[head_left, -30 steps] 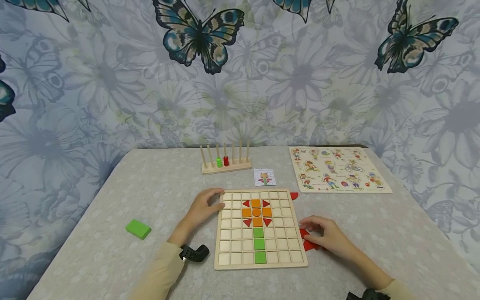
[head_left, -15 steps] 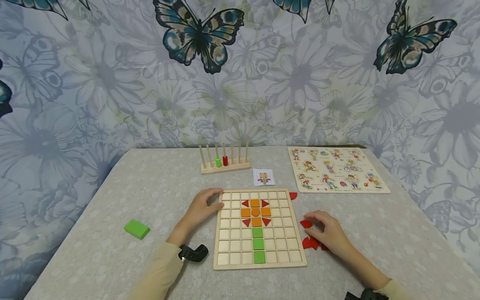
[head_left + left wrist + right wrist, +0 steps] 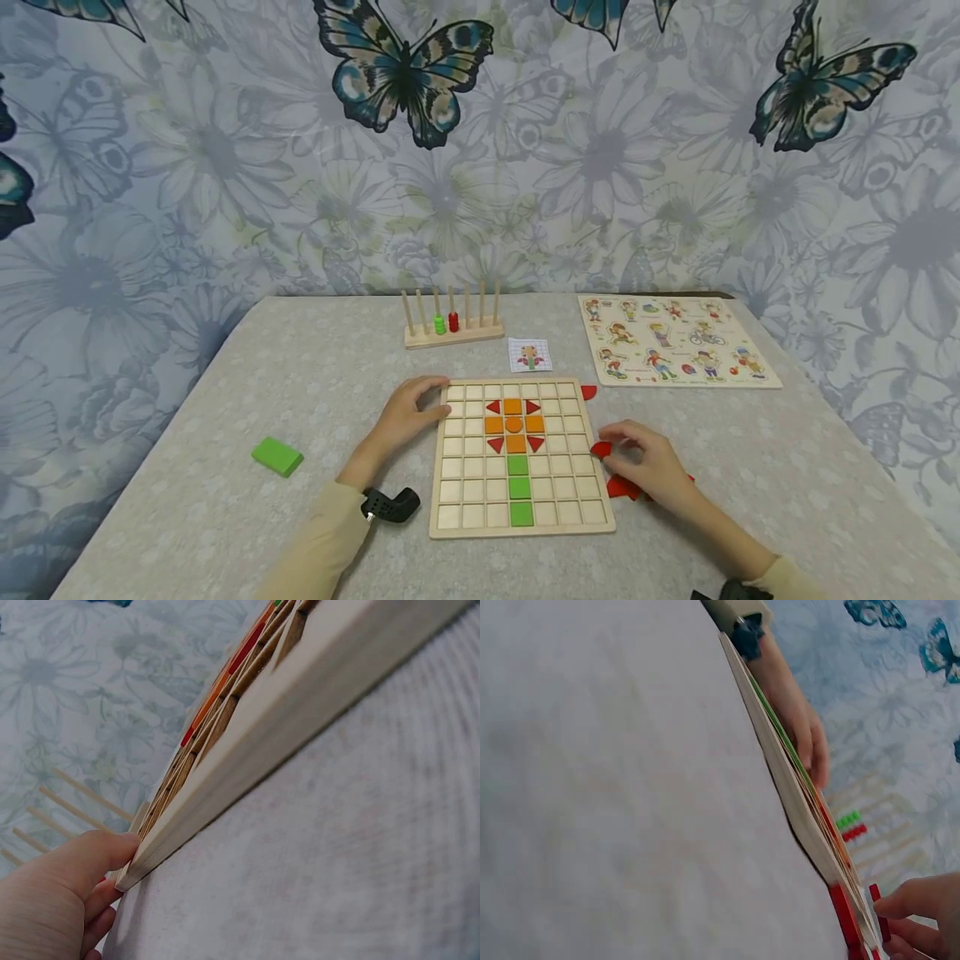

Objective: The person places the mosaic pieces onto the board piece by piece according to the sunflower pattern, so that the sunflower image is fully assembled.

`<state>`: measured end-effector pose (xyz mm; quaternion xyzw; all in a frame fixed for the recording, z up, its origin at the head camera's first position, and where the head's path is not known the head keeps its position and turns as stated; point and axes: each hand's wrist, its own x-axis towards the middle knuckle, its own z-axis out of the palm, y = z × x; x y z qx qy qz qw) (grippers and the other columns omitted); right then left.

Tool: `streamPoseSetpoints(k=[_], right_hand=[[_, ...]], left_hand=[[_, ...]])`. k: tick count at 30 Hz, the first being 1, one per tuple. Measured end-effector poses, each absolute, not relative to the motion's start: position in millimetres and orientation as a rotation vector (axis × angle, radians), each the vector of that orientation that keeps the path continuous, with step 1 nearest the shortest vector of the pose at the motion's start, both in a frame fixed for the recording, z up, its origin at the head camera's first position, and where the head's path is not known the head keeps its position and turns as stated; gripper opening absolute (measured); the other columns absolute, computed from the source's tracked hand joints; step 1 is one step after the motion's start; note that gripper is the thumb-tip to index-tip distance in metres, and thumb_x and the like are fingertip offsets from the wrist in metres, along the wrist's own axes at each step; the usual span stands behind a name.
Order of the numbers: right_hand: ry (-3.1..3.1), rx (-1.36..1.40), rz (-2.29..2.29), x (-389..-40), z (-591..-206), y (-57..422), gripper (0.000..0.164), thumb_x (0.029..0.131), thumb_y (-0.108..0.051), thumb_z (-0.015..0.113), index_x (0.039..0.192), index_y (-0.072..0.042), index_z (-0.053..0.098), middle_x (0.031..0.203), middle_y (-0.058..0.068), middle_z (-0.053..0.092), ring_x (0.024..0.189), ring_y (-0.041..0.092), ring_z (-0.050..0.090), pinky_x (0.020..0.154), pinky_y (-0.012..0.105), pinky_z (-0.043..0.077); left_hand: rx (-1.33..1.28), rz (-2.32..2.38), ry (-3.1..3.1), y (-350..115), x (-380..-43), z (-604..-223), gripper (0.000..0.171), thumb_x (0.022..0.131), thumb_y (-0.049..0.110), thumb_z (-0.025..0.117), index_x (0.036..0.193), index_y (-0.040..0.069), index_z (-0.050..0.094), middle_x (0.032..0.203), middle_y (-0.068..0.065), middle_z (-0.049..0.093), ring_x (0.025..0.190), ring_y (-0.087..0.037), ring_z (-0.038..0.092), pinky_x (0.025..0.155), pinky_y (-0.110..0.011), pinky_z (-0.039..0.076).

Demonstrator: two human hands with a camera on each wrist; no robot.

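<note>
A square wooden grid board (image 3: 564, 492) lies flat before me, with orange squares, red triangles, an orange disc (image 3: 513, 424) and a column of green squares (image 3: 518, 489) set in its cells. My left hand (image 3: 405, 417) holds the board's far left corner; the left wrist view shows the thumb (image 3: 112, 847) along the frame and the fingers at its outer side. Beside the right edge, my right hand (image 3: 651, 461) pinches a red rounded tile (image 3: 602, 449), seen edge-on in the right wrist view. Under that hand lie several more red tiles (image 3: 621, 487), partly hidden.
A green block (image 3: 277, 457) lies to the left. Behind the board are a pattern card (image 3: 529, 355), a peg rack (image 3: 453, 335) with green and red beads, and a picture puzzle board (image 3: 675, 342). One red tile (image 3: 588, 392) sits near the board's far right corner.
My right hand has drawn a red tile away from the others and moved slightly left with it, up to the board's right edge. The left hand stays at its corner.
</note>
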<state>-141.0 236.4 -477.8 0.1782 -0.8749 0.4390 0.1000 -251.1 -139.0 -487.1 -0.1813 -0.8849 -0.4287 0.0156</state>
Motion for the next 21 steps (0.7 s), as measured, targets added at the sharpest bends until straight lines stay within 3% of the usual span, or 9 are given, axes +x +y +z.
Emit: streamPoseSetpoints(k=[14,21], right_hand=[[-2.69,0.797,1.458,-150,-475,177,0.031,0.081,-0.006,0.072,0.111,-0.009,0.066,0.105,0.003,0.069,0.094,0.008,0.06,0.083,0.02,0.05],[-2.603,0.879,1.46,-152,-477,170,0.031,0.079,-0.005,0.074,0.109,-0.008,0.066,0.103,0.005,0.069,0.091,0.015,0.06,0.081,0.02,0.05]], left_hand=[[-0.568,-1.342,-2.749,-138,-249,-487,0.048,0.084,0.025,0.072,0.129,0.012,0.059,0.135,-0.009,0.057,0.131,-0.031,0.045,0.111,-0.05,0.034],[-0.55,-1.343,-2.768,-140,-249,-485,0.048,0.086,0.027,0.07,0.13,0.014,0.058,0.137,-0.008,0.056,0.132,-0.03,0.045,0.111,-0.051,0.034]])
